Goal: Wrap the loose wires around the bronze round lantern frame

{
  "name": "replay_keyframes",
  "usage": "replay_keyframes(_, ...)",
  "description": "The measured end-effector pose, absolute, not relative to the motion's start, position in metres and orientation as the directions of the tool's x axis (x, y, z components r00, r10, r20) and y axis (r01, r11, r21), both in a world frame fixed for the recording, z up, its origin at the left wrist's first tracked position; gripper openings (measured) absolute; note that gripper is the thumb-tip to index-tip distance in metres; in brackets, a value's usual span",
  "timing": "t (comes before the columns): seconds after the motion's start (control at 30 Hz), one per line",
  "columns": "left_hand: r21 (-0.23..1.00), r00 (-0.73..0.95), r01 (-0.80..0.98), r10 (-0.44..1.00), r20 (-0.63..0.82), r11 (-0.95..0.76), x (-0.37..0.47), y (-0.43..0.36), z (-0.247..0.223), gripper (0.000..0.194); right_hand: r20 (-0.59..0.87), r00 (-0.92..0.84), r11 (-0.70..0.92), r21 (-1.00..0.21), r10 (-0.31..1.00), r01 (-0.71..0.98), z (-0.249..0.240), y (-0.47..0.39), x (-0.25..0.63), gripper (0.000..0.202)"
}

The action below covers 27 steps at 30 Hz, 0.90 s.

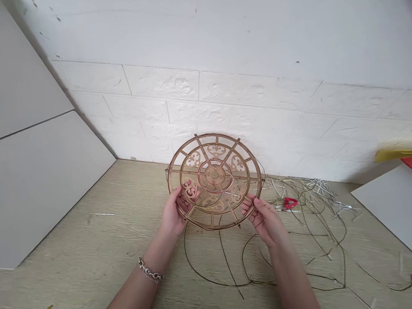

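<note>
A round brown openwork frame (pixel 215 174) with spokes, concentric rings and scroll ornaments is tilted toward me above the table. Small tabs stick out along its rim, and thin wire runs around its rings. My left hand (pixel 177 210) grips the lower left rim, some fingers showing through the openings. At the lower right rim my right hand (pixel 265 218) holds on, thumb in front and fingers behind. Loose thin wire (pixel 215 282) curves over the table below the frame. Whether that wire is attached to the frame cannot be made out.
Right of the frame lie tangled wires, several white strips (pixel 323 188) and pliers with red handles (pixel 290 202). A white brick-pattern wall (pixel 237 91) stands behind the wooden table (pixel 75 258). White panels (pixel 46 184) rise at left; another white board (pixel 396 211) is at right.
</note>
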State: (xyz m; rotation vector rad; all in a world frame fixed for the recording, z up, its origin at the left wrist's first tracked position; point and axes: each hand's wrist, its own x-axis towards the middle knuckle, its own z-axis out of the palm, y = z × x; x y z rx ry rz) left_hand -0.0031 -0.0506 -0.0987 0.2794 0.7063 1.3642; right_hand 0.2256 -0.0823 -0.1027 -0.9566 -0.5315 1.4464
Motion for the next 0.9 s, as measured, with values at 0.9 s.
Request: replay_keyframes(0.9,0.726,0.072,-0.679,0.994,-0.077,0.106,0.029,-0.072,-0.103,0.052,-0.160,0.255,0.084,-0.673,0.954,-0.735,-0.108,-0.083,0.182,0.036)
